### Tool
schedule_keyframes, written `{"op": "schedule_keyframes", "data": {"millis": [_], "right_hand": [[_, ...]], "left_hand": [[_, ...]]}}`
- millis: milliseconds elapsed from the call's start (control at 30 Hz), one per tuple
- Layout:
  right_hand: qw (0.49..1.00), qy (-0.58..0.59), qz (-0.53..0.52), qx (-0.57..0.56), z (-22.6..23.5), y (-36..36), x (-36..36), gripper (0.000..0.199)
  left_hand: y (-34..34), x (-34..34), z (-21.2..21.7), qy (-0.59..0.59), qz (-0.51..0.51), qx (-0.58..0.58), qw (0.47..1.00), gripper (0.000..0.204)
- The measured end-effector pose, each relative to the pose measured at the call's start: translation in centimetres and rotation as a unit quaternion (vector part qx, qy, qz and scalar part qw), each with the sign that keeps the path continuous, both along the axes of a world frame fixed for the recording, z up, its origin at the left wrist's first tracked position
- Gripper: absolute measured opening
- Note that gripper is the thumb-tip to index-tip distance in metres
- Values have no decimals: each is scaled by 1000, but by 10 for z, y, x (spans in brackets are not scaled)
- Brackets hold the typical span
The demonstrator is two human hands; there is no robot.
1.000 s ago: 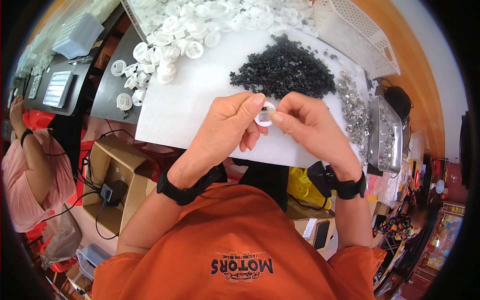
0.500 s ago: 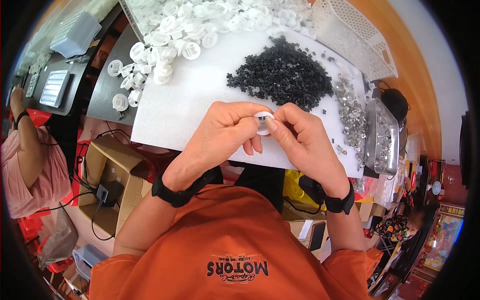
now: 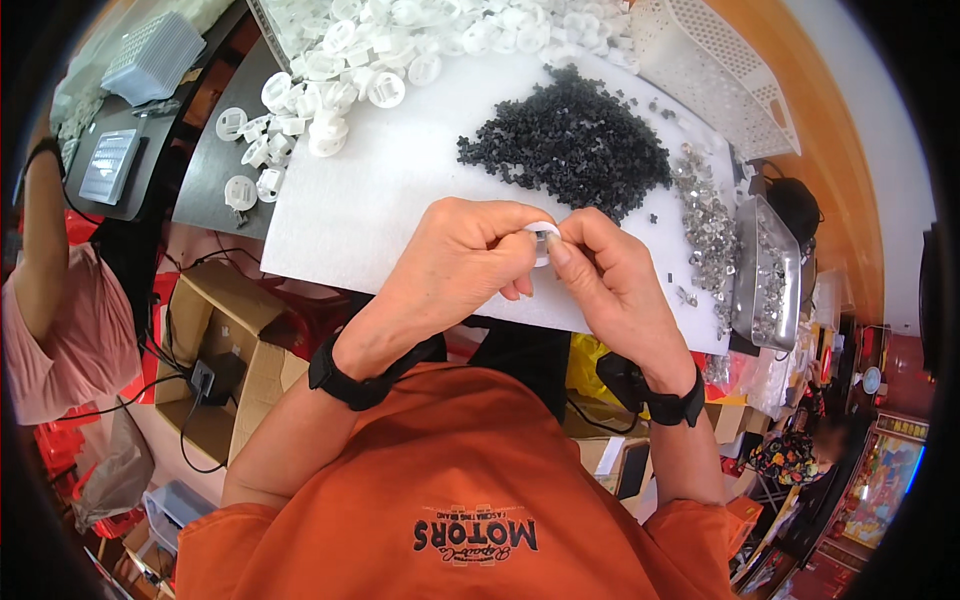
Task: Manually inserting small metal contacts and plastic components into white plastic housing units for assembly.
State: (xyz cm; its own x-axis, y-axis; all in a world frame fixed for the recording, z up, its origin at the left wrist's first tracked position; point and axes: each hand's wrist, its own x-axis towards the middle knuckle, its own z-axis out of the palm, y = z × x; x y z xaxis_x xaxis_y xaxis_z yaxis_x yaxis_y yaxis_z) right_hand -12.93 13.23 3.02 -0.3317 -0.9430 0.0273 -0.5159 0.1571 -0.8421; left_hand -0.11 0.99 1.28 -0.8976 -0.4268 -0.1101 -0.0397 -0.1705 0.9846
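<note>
Head view. I see the left hand (image 3: 455, 265) and the right hand (image 3: 610, 285) meeting over the near edge of the white sheet (image 3: 380, 210) that covers the table (image 3: 205, 150). Both grips are pressed together on one small white ring (image 3: 541, 240), pinched between the fingertips of the two hands; most of the ring is hidden by the fingers, so I cannot tell what, if anything, sits inside it.

Risks, as I judge them: the ring is small and held only at its rim, so a slight twist of either grip could flip it out, and it would likely drop off the sheet's near edge toward the cardboard box (image 3: 215, 350) below. A part pressed in crooked could jam.

Counts: one ring in hand; two hands, each with a black wrist band. Just beyond the grips lies one heap of small black parts (image 3: 570, 145), too many to count. Farther beyond and to the left lies one spread of white rings (image 3: 330, 90), several dozen at least. To the right are one scatter of small metal pieces (image 3: 700, 215) and one metal tray (image 3: 765, 275) holding more of them.
</note>
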Motion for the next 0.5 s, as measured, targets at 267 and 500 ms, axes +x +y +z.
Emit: {"op": "schedule_keyframes", "data": {"millis": [267,500], "right_hand": [[999,-49,-8,-20,-5,3,-2,14],[997,-74,-7,-26,-10,6,2,13]], "left_hand": [[-3,-2,2,-18,-26,-32,999,22],[5,1,-7,-10,-15,-11,1000,20]]}}
